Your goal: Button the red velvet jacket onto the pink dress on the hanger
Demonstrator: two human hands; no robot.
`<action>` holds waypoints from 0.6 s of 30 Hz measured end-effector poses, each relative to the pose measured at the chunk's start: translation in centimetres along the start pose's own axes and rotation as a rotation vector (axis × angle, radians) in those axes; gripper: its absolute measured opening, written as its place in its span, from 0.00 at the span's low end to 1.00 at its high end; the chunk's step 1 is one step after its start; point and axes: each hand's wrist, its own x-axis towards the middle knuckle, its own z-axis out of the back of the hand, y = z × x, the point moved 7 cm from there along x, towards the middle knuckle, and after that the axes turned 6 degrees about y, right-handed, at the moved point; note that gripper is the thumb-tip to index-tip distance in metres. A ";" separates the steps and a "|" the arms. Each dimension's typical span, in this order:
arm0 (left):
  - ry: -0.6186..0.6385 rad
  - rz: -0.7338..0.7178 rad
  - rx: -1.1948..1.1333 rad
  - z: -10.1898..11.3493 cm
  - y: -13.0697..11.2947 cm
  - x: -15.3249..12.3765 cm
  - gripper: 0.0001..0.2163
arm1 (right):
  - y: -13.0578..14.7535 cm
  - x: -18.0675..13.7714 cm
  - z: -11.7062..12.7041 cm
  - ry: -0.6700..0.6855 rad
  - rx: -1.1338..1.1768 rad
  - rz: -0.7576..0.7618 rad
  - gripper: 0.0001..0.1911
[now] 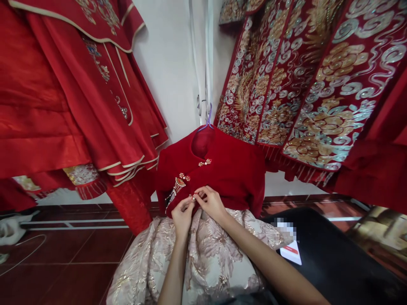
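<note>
A red velvet-like jacket (235, 169) hangs upright in front of me on a purple hanger (210, 115). At its middle front, the fingers of my left hand (183, 214) and my right hand (211, 204) are closed in a pinch on a small beaded clasp (193, 196), partly covered by fingertips. Another beaded clasp (205, 162) sits just below the neckline. To the left of my hands is a beaded tassel ornament (179, 183) on the jacket. A pale floral brocade fabric (219, 254) lies beneath my wrists, over my lap.
Red trimmed garments (127, 106) hang on the left. Heavily embroidered red garments (318, 93) hang on the right. White straps (208, 55) run down the wall above the hanger. A card or phone (291, 253), partly blurred, lies on a black seat (327, 254).
</note>
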 end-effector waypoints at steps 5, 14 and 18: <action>-0.027 -0.016 0.007 0.1 0.0 -0.1 0.13 | 0.4 -0.3 0.5 0.129 0.022 -0.032 0.09; -0.184 -0.152 0.189 1.0 -1.6 -1.0 0.08 | -0.9 -2.0 7.2 0.000 0.180 -0.132 0.12; -0.089 -0.217 0.400 0.1 -2.9 -1.2 0.09 | 0.3 -1.8 6.0 0.011 0.154 -0.093 0.10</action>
